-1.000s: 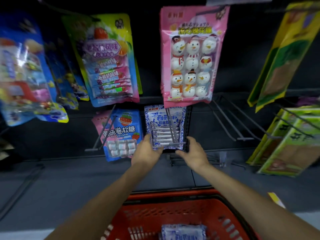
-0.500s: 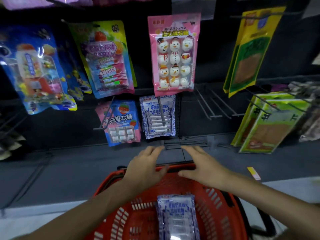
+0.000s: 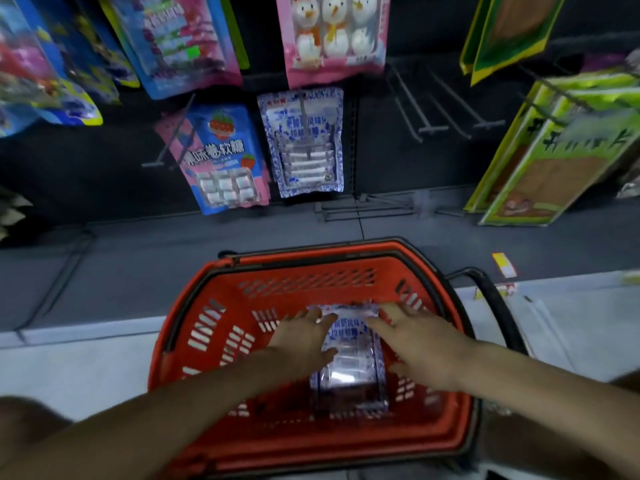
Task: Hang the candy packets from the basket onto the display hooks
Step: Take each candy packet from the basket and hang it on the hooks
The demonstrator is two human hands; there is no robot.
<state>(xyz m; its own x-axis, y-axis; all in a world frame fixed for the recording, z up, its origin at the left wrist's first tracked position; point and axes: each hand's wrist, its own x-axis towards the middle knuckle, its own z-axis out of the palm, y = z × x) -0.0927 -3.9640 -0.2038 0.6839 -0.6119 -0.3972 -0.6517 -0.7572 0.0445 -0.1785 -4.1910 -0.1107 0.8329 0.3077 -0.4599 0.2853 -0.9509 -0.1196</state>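
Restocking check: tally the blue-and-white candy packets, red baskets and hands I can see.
Blue-and-white patterned plastic candy packets: 2 (hanging packet, basket packet)
Red plastic shopping basket: 1
Hands: 2 (left hand, right hand)
Total: 5

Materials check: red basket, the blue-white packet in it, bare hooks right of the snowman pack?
Red basket: moulded plastic, semi-gloss; slotted walls, one-piece rim.
Blue-white packet: thin glossy plastic film; clear window, bright glare, creases.
Bare hooks: probably grey metal wire, matte; thin straight rods, though blur leaves it open.
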